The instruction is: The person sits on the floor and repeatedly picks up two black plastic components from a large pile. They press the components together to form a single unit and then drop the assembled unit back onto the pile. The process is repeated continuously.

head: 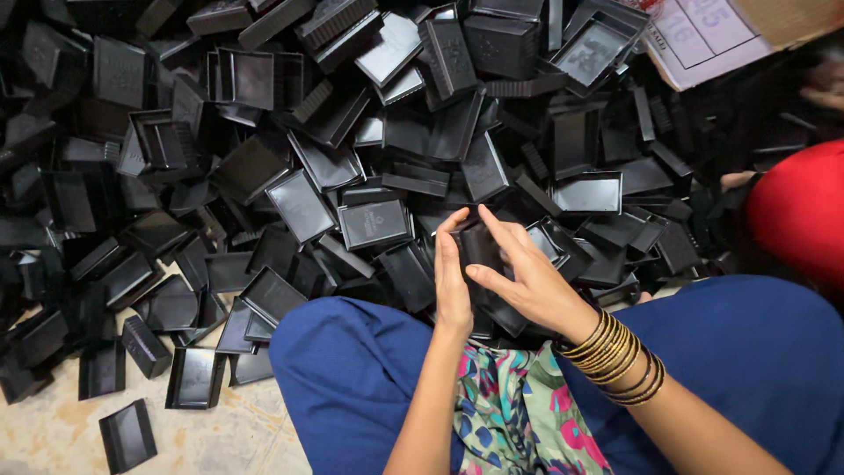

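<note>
While both hands close on one black plastic tray [482, 251] just in front of the blue-clad knees [352, 361], the left hand [452, 281] grips its left edge and the right hand [527, 273] its face. Sorting from the heap of trays [299, 158] looks underway; next, a steady two-handed hold.

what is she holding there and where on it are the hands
A small black rectangular plastic tray, held between both hands: the left hand along its left side edge, the right hand with fingers over its right side and face.
</note>
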### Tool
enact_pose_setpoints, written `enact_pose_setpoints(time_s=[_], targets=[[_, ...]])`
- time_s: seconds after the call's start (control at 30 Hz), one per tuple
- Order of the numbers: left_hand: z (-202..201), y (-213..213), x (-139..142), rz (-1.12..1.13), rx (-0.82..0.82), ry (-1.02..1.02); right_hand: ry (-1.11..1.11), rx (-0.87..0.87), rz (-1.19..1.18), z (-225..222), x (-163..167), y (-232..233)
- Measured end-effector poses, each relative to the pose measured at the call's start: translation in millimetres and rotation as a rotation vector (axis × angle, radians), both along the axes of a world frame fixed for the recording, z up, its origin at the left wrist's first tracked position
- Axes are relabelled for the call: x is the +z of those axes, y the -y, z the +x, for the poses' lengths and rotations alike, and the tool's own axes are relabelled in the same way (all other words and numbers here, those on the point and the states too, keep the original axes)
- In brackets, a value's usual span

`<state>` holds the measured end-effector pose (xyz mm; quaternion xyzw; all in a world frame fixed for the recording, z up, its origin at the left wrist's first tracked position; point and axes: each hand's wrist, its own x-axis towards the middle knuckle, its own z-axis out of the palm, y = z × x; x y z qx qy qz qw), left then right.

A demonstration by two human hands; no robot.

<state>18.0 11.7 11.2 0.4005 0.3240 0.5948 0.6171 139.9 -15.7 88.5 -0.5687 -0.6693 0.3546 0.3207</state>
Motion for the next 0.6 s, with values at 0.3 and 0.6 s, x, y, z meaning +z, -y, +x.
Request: enact_pose_setpoints(time_s=[0.3,0.6], targets=[[-1,-1,8,0.026,0.082,-0.106,-0.118,-0.099,-0.016,7,19,3],[-3,6,8,-0.052,0.006,-0.081,-0.153,0.006,-0.043,0,12,10]])
